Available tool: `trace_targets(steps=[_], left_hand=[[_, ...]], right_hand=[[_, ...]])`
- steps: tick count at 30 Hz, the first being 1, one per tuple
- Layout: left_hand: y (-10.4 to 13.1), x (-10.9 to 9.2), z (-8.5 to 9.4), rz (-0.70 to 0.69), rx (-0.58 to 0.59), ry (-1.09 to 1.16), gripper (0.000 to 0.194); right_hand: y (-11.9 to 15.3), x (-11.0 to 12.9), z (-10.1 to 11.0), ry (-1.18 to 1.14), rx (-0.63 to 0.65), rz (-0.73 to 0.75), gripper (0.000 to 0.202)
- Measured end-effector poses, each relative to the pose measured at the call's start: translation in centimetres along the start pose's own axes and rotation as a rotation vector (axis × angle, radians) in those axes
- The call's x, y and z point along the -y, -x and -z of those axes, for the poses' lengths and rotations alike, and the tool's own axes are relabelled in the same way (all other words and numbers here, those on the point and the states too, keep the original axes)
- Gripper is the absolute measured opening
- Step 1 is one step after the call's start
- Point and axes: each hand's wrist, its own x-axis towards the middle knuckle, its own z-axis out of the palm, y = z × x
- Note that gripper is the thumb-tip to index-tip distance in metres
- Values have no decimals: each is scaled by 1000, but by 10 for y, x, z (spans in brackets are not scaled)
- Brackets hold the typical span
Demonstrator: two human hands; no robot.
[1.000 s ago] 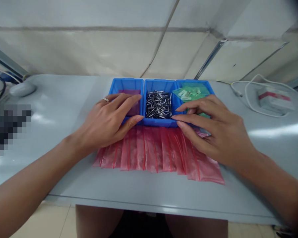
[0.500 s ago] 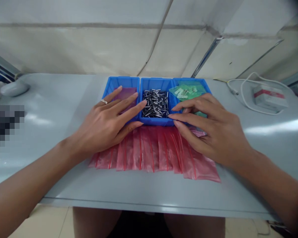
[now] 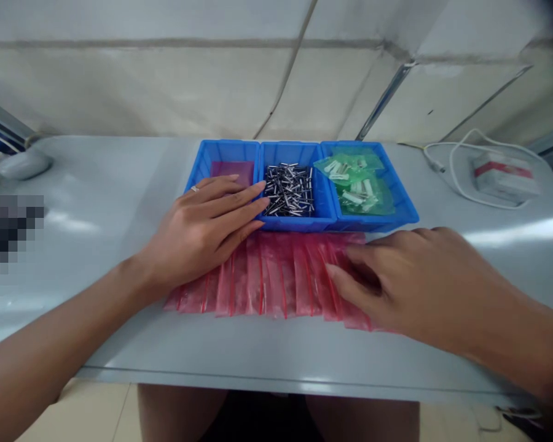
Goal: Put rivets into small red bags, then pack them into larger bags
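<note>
My left hand (image 3: 212,221) lies with fingers stretched out over the left blue bin (image 3: 225,148) and the edge of the middle one, holding nothing. Pink zip bags (image 3: 276,285) overlap in a row in front of the bins. At the right end of that row, my right hand (image 3: 396,276) rests over the bags, thumb apart from its curled, slightly blurred fingers; some fingertips are hidden. Small dark and silver metal pins (image 3: 288,190) fill the middle bin (image 3: 325,196). Green bags (image 3: 364,193) with white pieces lie in the right bin (image 3: 408,212).
The bins and bags stand on a grey table (image 3: 212,356) against a wall. A white and red box (image 3: 507,175) and a white cable (image 3: 456,175) lie at the right. A pale computer mouse (image 3: 25,164) sits at the far left.
My right hand has moved from the front edge of the middle bin down and right onto the pink bags, uncovering the right bin. My left hand has drawn back slightly.
</note>
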Motion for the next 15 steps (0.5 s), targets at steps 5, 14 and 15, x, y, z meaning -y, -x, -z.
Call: trace_targets(steps=[5,14,15], left_hand=[[-5,-2,7,-31,-62,3,36],[-19,-44,30,132,-74,767,53],[-19,-49,32,209,4,913,62]], right_hand=[[-9,-10,-7,-176,228,-101,35],[0,-23,25,-945,-258,308,26],[1,-17,27,-959,-281,375,23]])
